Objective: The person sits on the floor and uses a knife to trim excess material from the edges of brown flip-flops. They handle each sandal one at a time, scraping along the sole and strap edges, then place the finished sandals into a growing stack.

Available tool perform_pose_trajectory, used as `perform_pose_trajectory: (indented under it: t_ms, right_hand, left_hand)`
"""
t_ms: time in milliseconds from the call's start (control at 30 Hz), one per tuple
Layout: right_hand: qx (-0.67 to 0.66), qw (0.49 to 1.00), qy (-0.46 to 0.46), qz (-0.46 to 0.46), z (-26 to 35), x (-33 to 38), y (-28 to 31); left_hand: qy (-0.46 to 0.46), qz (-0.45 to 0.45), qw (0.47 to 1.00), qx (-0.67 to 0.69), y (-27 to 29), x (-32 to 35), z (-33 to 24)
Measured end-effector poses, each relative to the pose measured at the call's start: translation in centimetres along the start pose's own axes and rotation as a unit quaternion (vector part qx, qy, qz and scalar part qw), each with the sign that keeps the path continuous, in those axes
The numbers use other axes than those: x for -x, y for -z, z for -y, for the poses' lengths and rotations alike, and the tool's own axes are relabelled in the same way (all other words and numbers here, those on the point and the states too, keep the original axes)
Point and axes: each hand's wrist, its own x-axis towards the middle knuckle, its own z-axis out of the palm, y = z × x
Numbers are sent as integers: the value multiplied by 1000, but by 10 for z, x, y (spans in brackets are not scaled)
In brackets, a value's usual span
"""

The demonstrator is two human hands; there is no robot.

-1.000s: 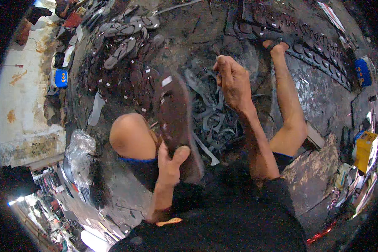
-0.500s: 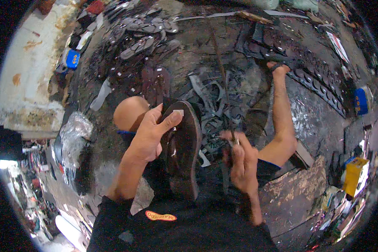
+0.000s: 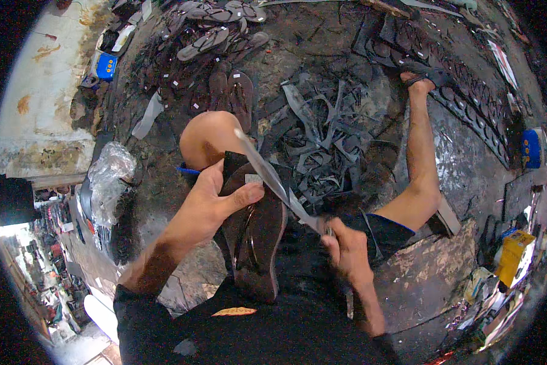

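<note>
A dark brown flip-flop (image 3: 261, 249) stands sole-length toward me over my lap, with a small pale sticker near its toe end. My left hand (image 3: 209, 198) grips it around the toe, thumb on the top face. Under that thumb, a black flap of sheet material (image 3: 234, 161) sticks out past the toe edge. In my right hand (image 3: 349, 252), closed around the handle, is a long-bladed knife (image 3: 270, 176). Its blade slants up and left, passing in front of the flip-flop's toe edge; whether it touches is unclear. The right hand is slightly blurred.
Dark scraps (image 3: 328, 143) lie heaped on the floor ahead. Several finished flip-flops (image 3: 209, 42) are piled at the far left, and strips of cut soles (image 3: 474, 131) run along the right. Crumpled clear plastic (image 3: 109, 182) sits left; a yellow box (image 3: 516, 252) stands right.
The knife has swung left, from pointing away from me to crossing the flip-flop's toe. My left hand keeps its grip, and the flip-flop has shifted slightly left.
</note>
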Motion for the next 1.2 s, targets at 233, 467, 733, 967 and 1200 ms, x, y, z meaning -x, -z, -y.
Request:
perform_pose_trajectory:
  t_ms: [233,467,733,967,1200]
  right_hand:
    - [-56,975,-15,216,47,-100,48]
    - [-177,978,106,30,17,-157,2]
    - [-272,918,-97,-272,-51,-86,50]
    - [-96,986,-51,-124,-16,35,-6]
    - [1,987,-84,-134,-33,60,-3]
  left_hand:
    - [3,12,996,-93,0,-12,-9]
    - [21,106,991,-77,-30,-33,-7]
    - [-197,-10,969,149,-40,-73,1]
    - [-104,-29,905,411,-82,-62,9]
    - [-114,-22,928,355,-77,-54,40]
